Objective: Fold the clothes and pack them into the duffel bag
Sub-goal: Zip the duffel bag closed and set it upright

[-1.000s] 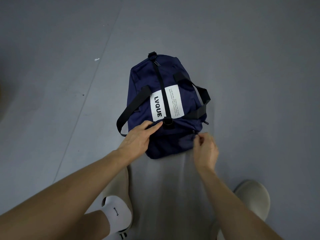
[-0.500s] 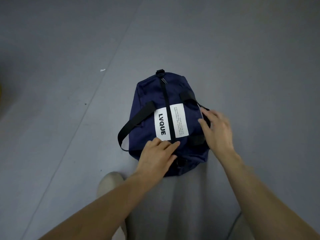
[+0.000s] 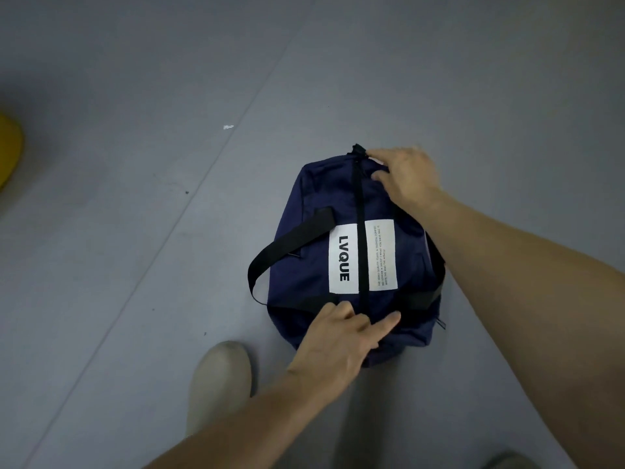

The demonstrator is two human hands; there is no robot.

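Spanning the bag end to end

Lying on the floor [image 3: 135, 231] straight ahead of the person, the bag [image 3: 304, 211] points its long axis away from them, near end at the feet and far end out front. Its zip [image 3: 359, 204] runs that same line along the top, and it looks closed; no clothes show anywhere.

The left hand [image 3: 338, 343] sits on the near end, fingers laid loosely across the fabric just beside the zip and holding nothing that I can see. The right hand [image 3: 409, 177] reaches the whole length, its arm crossing the bag's right side. Its forefinger and thumb are spread at the black tab [image 3: 357, 151] on the far end. That hand is blurred, so I cannot tell whether it has pinched the tab or only touches it.

Any zip travel, I judge, has to run along this near-far line, from the right hand's end toward the left. The left hand is placed well to brace the bag against such a pull.

One handle [image 3: 287, 245] loops out flat on the left, off the zip line. A shoe [image 3: 220, 377] stands near the bag's near-left corner. Open floor lies left, right and beyond, and a yellow thing [image 3: 8, 147] at the left edge of view is well apart.
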